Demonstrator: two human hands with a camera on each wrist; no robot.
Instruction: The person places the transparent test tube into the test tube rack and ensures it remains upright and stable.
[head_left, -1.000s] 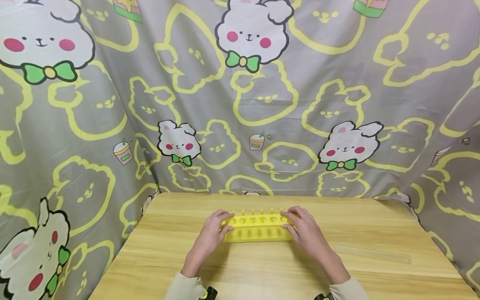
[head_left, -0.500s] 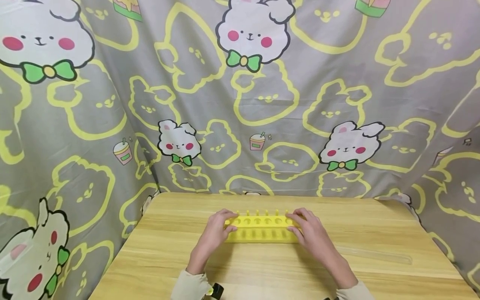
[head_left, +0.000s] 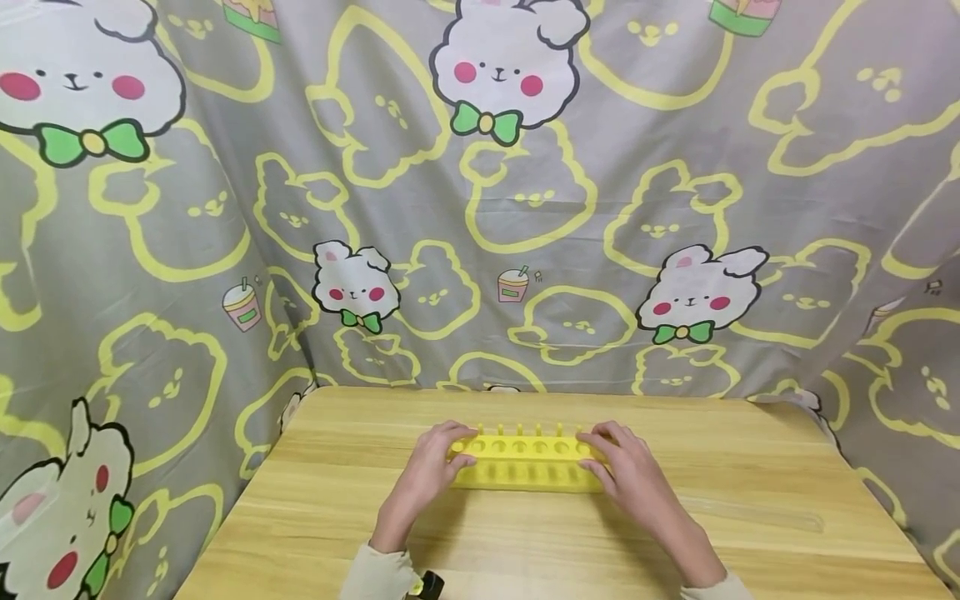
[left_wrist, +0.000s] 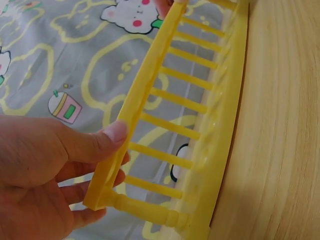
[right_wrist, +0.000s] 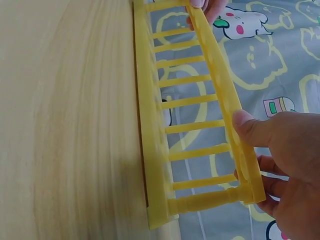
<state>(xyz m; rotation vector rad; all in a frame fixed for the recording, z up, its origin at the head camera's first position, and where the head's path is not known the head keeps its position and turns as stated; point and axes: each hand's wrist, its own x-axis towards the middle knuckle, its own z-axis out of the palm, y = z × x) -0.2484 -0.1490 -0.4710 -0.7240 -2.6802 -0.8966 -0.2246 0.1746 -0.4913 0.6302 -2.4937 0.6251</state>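
Centrally on the wooden bench point(head_left: 337, 517), a yellow plastic rack point(head_left: 525, 461) is held at both ends. It is seen as a long, narrow frame: an upper rail pierced by a row of round holes, a lower tray, and thin rods joining the 2. Short pegs are seen along its far edge in the head view. From the wrist views the rods are shown as evenly spaced rungs, with a thicker turned post at each end, and the plastic is slightly translucent along the tray.

The left end is gripped by the left hand point(head_left: 424, 475), its thumb pressed flat on the upper rail and its fingers point(left_wrist: 82, 195) curled beneath. The right end is gripped likewise by the right hand point(head_left: 626, 475), thumb on top of the rail and fingers point(right_wrist: 272, 185) wrapped under it. The lower tray is set against the bench surface; whether it rests fully on the wood cannot be told.

To the right of the rack, well apart from the right hand, a clear tube point(head_left: 750, 510) is laid flat on the bench, hardly visible against the wood grain. Behind and around the bench a grey curtain point(head_left: 675, 208) printed with white rabbits and yellow outlines is hung, close to the bench's back and side edges. Pale sleeve cuffs are seen at both wrists.
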